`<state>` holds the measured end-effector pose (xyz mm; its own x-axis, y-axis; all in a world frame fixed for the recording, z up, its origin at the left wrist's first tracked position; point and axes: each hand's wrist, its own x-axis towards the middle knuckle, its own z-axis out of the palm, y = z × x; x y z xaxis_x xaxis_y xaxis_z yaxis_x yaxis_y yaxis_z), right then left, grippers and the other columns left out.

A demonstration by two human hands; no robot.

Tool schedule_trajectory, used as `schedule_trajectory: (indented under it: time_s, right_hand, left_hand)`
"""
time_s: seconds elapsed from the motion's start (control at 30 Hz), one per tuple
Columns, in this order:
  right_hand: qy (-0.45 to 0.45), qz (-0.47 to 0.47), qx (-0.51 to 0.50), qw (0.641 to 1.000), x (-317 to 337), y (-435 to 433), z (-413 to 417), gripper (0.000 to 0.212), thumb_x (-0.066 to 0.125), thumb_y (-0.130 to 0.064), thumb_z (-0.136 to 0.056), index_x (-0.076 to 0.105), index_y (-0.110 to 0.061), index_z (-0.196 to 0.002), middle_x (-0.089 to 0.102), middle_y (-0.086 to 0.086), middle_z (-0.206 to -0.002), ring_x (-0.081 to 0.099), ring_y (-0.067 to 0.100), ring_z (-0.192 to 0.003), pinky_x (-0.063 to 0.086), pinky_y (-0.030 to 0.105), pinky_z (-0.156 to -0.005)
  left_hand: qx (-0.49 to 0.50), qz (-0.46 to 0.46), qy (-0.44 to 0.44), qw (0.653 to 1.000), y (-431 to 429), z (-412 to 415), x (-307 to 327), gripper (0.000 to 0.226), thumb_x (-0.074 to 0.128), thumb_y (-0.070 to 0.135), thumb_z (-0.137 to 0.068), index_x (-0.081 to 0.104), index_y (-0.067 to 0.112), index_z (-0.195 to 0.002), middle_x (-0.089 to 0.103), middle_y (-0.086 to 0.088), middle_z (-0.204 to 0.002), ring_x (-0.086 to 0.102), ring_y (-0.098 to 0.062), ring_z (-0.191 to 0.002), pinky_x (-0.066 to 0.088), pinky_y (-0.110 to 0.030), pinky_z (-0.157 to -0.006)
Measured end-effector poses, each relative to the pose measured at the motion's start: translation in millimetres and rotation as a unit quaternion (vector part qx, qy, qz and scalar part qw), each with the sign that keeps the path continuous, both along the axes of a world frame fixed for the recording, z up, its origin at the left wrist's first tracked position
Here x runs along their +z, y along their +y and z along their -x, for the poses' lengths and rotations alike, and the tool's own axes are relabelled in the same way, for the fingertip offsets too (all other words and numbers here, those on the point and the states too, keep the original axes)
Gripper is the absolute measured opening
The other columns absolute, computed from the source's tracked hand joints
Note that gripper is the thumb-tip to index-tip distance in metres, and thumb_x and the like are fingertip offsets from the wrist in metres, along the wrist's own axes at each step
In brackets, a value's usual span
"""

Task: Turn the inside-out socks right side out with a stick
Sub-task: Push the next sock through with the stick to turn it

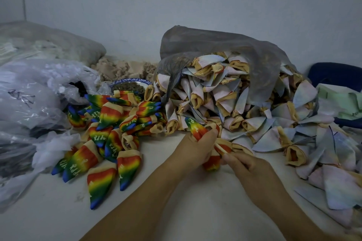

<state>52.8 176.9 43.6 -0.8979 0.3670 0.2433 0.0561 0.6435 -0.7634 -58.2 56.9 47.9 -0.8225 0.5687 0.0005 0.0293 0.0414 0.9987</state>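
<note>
You're facing matt knitted cloth: rainbow socks [101, 180], pale inside-out socks [215, 96]. Grey sack [205, 45] is thin, sheer mesh; clear bags [33, 92] at the table's [195, 211] left edge are glossy crinkled plastic.

Only one view is given, taken by a wide-angle camera worn on the head. The scene is looked at forward and downward, from over the near edge of the white surface [195, 211]. Both forearms are seen entering from the bottom edge. The left hand [197, 148], the right hand [248, 164] and the sock [195, 127] gripped between them are caught close, just below mid-frame. The far wall [176, 6] is taken in across the top.
</note>
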Motion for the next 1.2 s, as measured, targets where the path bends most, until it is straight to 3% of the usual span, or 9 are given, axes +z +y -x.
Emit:
schedule_trajectory:
  time_s: [0.13, 0.23, 0.33, 0.43, 0.6, 0.67, 0.8, 1.0, 1.2]
  right_hand:
    - [-0.026, 0.093, 0.004, 0.995, -6.2, -5.0, 2.6, 0.033, 0.050, -0.049, -0.089, 0.070, -0.034, -0.067, 0.049, -0.011, -0.048, 0.043, 0.002, -0.047, 0.032, 0.014, -0.046]
    - [-0.039, 0.077, 0.004, 0.996, -6.3, -2.6, 3.3, 0.030, 0.050, -0.048, -0.088, 0.069, -0.038, -0.067, 0.055, -0.015, -0.049, 0.049, -0.002, -0.050, 0.035, 0.009, -0.049]
    - [-0.018, 0.065, -0.016, 0.998, -6.3, 1.8, 2.6, 0.025, 0.053, -0.041, -0.090, 0.068, -0.036, -0.071, 0.059, -0.034, -0.060, 0.052, -0.021, -0.063, 0.036, -0.001, -0.057]
    - [-0.006, 0.050, -0.033, 0.998, -6.4, 4.9, 2.8, 0.026, 0.054, -0.041, -0.090, 0.066, -0.046, -0.068, 0.062, -0.035, -0.076, 0.053, -0.018, -0.074, 0.036, 0.001, -0.059]
    - [0.007, 0.063, -0.037, 0.997, -7.7, 3.7, 1.9, 0.022, 0.054, -0.052, -0.082, 0.066, -0.052, -0.064, 0.067, -0.009, -0.073, 0.057, 0.000, -0.073, 0.038, 0.005, -0.054]
    - [0.012, 0.057, -0.041, 0.997, -10.7, 5.7, 1.9, 0.021, 0.050, -0.059, -0.077, 0.068, -0.050, -0.071, 0.066, 0.005, -0.074, 0.057, 0.012, -0.075, 0.039, 0.013, -0.051]
    - [-0.003, 0.001, -0.046, 0.999, -11.8, 9.0, 3.5, 0.032, 0.040, -0.071, -0.069, 0.065, -0.054, -0.079, 0.069, 0.000, -0.081, 0.060, 0.008, -0.075, 0.048, 0.027, -0.065]
    - [-0.020, -0.112, -0.071, 0.991, -10.3, 19.9, 2.3, 0.022, 0.047, -0.057, -0.085, 0.066, -0.048, -0.093, 0.061, -0.023, -0.075, 0.053, -0.009, -0.076, 0.042, 0.017, -0.061]
    - [-0.001, -0.234, -0.047, 0.971, 0.9, 29.2, -3.3, 0.052, 0.027, -0.063, -0.081, 0.069, -0.037, -0.100, 0.060, -0.008, -0.079, 0.054, 0.006, -0.071, 0.044, 0.025, -0.059]
  left_hand:
    - [0.040, 0.036, 0.033, 0.998, 3.6, 3.3, -7.8, 0.056, 0.054, 0.053, -0.093, 0.057, 0.028, -0.043, 0.053, 0.010, -0.047, 0.053, -0.002, -0.047, 0.046, -0.021, -0.054]
    - [0.036, 0.047, 0.065, 0.996, 2.2, 2.8, -13.5, 0.064, 0.047, 0.067, -0.091, 0.057, 0.027, -0.042, 0.053, 0.010, -0.043, 0.050, 0.001, -0.041, 0.039, -0.018, -0.053]
    - [0.020, 0.017, 0.096, 0.995, 0.1, 3.3, -14.5, 0.059, 0.041, 0.081, -0.081, 0.065, 0.030, -0.063, 0.065, 0.012, -0.059, 0.060, 0.002, -0.055, 0.043, -0.015, -0.059]
    - [0.016, -0.053, 0.049, 0.997, -2.2, 5.7, -10.6, 0.055, 0.040, 0.089, -0.065, 0.068, 0.048, -0.089, 0.071, 0.023, -0.083, 0.066, 0.006, -0.078, 0.047, -0.008, -0.064]
    - [0.006, -0.126, -0.008, 0.992, -5.2, 10.0, -7.3, 0.052, 0.049, 0.069, -0.083, 0.075, 0.027, -0.100, 0.074, -0.006, -0.106, 0.067, -0.022, -0.107, 0.051, -0.040, -0.100]
    - [0.009, -0.146, -0.014, 0.989, -6.4, 10.7, -8.5, 0.043, 0.054, 0.057, -0.086, 0.075, 0.022, -0.101, 0.073, -0.010, -0.105, 0.068, -0.025, -0.103, 0.054, -0.038, -0.096]
    - [0.035, -0.151, -0.015, 0.988, -5.3, 11.7, -8.2, 0.032, 0.065, 0.050, -0.086, 0.074, 0.021, -0.095, 0.071, -0.013, -0.103, 0.065, -0.025, -0.098, 0.051, -0.038, -0.094]
    - [0.077, -0.151, -0.017, 0.985, -3.0, 13.9, -11.3, 0.027, 0.065, 0.032, -0.093, 0.065, 0.009, -0.108, 0.069, -0.013, -0.107, 0.066, -0.019, -0.095, 0.055, -0.030, -0.086]
    - [0.083, -0.142, -0.034, 0.986, -3.0, 12.7, -9.0, 0.016, 0.063, 0.028, -0.094, 0.067, 0.014, -0.102, 0.073, -0.011, -0.104, 0.067, -0.029, -0.104, 0.054, -0.040, -0.096]
